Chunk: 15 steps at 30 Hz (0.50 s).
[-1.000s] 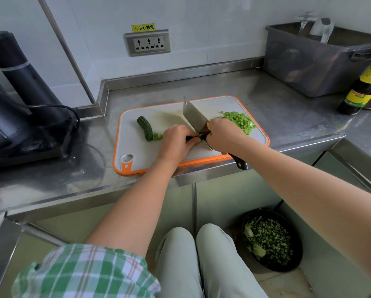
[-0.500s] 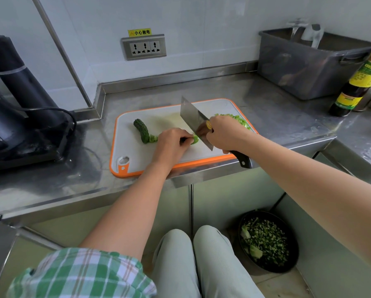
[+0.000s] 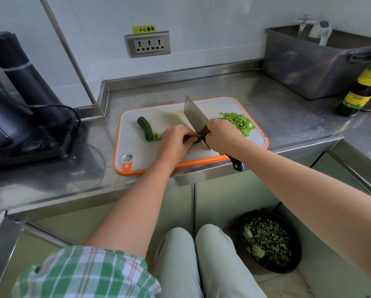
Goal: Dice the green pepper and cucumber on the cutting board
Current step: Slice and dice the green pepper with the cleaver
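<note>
A yellow sticker (image 3: pixel 144 29) above the wall socket (image 3: pixel 148 45) reads 小心触电.

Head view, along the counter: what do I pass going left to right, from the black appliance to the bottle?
Black appliance → cucumber piece → left hand → cleaver → diced green pepper pile → dark sauce bottle. The right hand overlaps the cleaver and the pile, so it is left out.
</note>
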### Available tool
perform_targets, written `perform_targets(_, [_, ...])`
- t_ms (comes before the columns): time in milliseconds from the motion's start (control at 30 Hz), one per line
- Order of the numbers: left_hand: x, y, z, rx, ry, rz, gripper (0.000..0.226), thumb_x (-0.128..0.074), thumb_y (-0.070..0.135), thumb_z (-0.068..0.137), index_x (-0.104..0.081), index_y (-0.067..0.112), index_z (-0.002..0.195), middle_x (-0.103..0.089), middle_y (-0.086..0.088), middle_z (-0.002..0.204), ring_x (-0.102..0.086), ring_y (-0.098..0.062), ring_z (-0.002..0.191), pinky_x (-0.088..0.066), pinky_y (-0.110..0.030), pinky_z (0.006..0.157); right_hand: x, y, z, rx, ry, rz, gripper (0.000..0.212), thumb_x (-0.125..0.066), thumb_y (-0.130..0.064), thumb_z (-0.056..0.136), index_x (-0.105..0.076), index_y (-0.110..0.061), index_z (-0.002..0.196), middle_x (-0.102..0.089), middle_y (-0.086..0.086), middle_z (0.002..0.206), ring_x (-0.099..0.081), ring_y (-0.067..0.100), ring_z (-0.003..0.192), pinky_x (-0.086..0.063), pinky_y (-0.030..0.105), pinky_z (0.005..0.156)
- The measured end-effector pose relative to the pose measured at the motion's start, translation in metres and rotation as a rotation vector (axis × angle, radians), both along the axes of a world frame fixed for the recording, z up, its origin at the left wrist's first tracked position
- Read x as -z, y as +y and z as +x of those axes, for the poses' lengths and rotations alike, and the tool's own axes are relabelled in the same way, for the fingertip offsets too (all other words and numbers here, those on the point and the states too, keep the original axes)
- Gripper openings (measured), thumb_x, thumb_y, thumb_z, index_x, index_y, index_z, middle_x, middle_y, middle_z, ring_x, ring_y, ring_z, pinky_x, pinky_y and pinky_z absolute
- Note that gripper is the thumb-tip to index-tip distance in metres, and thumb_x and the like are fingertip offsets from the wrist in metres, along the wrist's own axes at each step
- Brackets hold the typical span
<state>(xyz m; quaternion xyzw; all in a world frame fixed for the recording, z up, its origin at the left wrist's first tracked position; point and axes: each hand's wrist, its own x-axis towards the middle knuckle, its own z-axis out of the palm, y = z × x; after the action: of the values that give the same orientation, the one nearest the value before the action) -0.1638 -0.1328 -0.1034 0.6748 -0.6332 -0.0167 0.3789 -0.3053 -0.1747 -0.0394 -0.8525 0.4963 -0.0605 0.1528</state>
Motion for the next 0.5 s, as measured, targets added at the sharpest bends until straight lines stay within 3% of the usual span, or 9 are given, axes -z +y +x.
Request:
perform_targets(100, [0.002, -0.002, 0.001, -0.006, 0.013, -0.01, 0.007, -0.074, 0.013, 0.08, -0.076, 0.013, 0.087, -0.069, -0.005, 0.087, -0.062, -0.023, 0.08, -0.046, -0.03, 0.073, 0.002, -0.002, -0.007, 0.024, -0.086, -0.004, 0.028, -0.04, -0.005, 0.089, -0.027, -0.015, 0.066, -0.047, 0.011, 0.081, -0.053, 0.03, 0.06, -0.035, 0.027, 0.044])
perform_targets(267, [0.003, -0.003, 0.002, -0.009, 0.015, -0.006, 0.006, -0.074, 0.014, 0.08, -0.075, 0.014, 0.085, -0.068, -0.004, 0.086, -0.059, -0.019, 0.078, -0.039, -0.023, 0.069, -0.016, 0.0, -0.016, 0.001, -0.068, 0.033, 0.019, -0.041, -0.001, 0.087, -0.037, -0.009, 0.07, -0.047, 0.007, 0.065, -0.051, 0.018, 0.039, -0.033, 0.023, 0.037])
perform_targets(367, [0.003, -0.004, 0.002, -0.005, 0.015, -0.019, 0.006, -0.074, 0.008, 0.077, -0.075, 0.012, 0.082, -0.064, -0.004, 0.082, -0.054, -0.015, 0.072, -0.034, -0.02, 0.066, -0.024, 0.004, -0.016, -0.033, -0.002, 0.047, 0.014, -0.041, -0.002, 0.088, -0.041, -0.006, 0.075, -0.049, 0.01, 0.067, -0.051, 0.018, 0.04, -0.034, 0.022, 0.037])
perform_targets(500, [0.004, -0.005, 0.003, -0.003, 0.017, -0.03, 0.007, -0.073, 0.006, 0.076, -0.074, 0.012, 0.079, -0.062, -0.005, 0.08, -0.052, -0.014, 0.072, -0.036, -0.023, 0.066, -0.027, 0.01, -0.012, -0.036, 0.047, 0.047, 0.025, -0.041, -0.001, 0.089, -0.032, -0.01, 0.067, -0.048, 0.011, 0.071, -0.049, 0.019, 0.044, -0.033, 0.024, 0.04])
